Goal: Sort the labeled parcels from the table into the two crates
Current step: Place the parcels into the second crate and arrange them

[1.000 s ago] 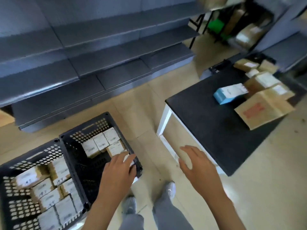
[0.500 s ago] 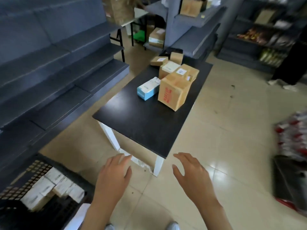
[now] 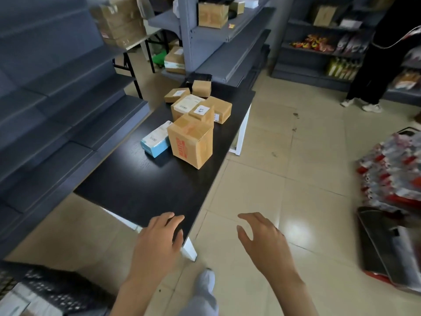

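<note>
Head view, my entry: left hand [image 3: 157, 242] and right hand [image 3: 264, 240] loose-fingered, empty; parcels [image 3: 193, 124] clustered mid-table [image 3: 136, 190]; risk: a hasty reach topples the tall box [image 3: 191, 142] off the edge.

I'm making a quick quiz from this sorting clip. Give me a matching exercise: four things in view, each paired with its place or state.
Things:
1. blue and white box
2. big carton with red print
3. left hand
4. crate

Places or states:
A. on the floor, bottom left
B. open, at the table's near corner
C. lying flat, left of the big carton
D. nearest parcel, standing upright

Pairs: 1-C, 2-D, 3-B, 4-A
</note>
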Motion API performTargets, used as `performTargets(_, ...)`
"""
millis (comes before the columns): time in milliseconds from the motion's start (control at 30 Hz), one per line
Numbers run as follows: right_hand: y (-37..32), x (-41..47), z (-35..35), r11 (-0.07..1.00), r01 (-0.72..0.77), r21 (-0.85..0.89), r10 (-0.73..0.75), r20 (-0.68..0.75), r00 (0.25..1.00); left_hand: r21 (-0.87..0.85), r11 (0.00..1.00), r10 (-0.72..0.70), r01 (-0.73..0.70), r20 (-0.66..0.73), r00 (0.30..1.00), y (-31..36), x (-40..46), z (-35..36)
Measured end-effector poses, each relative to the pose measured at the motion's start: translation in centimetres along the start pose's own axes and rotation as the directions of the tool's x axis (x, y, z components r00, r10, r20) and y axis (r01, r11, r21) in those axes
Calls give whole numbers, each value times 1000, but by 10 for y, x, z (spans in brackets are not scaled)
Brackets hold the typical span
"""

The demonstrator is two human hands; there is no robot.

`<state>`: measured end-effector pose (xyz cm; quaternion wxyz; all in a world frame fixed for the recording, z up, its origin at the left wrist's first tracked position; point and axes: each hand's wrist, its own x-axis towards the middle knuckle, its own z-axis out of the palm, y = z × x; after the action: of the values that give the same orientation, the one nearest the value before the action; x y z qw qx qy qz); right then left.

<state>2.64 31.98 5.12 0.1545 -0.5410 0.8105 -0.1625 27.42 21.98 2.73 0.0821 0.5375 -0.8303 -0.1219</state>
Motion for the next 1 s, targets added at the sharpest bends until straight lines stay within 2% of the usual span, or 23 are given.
performTargets(133, 15, 65, -12, 1000, 2, -23, -2, -4, 1000, 18, 999, 36, -35, -24, 999, 20, 65, 7)
performTargets(433, 41, 208, -53, 998, -10, -67, 6, -52, 999, -73, 995, 65, -67, -25, 998, 65, 231, 4)
performTargets(633, 76, 292, -75, 997, -30, -68, 28, -25, 999, -108, 991, 80, -80, -2, 997, 102, 316, 13)
performTargets(767, 108, 361, -86, 998, -16, -55, 17, 29, 999, -80, 996, 52, -48, 44, 998, 130, 372, 30)
performTargets(1000, 158, 481, -110, 993, 107, -49, -104, 59, 993, 13, 998, -65, 65, 57, 996, 185, 472, 44)
